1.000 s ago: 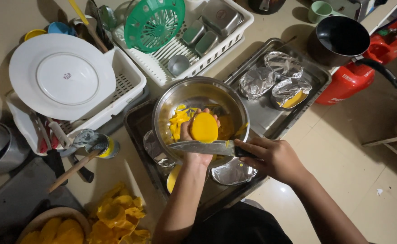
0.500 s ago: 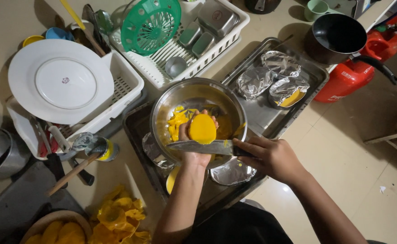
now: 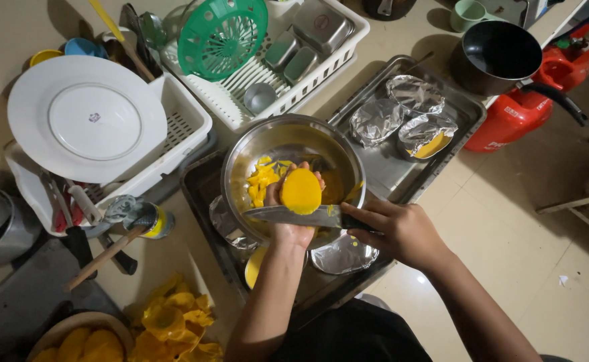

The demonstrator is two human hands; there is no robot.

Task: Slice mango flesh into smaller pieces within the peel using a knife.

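My left hand [image 3: 290,228] holds a peeled yellow mango [image 3: 300,190] upright over a steel mixing bowl [image 3: 276,137]. My right hand [image 3: 399,231] grips the dark handle of a kitchen knife [image 3: 294,216], whose blade lies flat across the base of the mango, just above my left palm. Cut yellow mango pieces [image 3: 261,184] lie in the bowl behind the fruit. The bowl stands on a dark metal tray [image 3: 200,188] on the floor.
A second steel tray [image 3: 465,107] holds foil cups [image 3: 376,121]. White dish racks [image 3: 187,127] carry a white plate [image 3: 86,117], a green strainer [image 3: 222,33] and steel containers. Mango peels [image 3: 170,328] and a bowl of whole mangoes [image 3: 80,342] lie at lower left. A black pan [image 3: 496,53] and red canister [image 3: 516,117] stand at upper right.
The mango and both hands stay over the bowl; the knife blade has shifted slightly along the fruit's base. The view has drifted a little.
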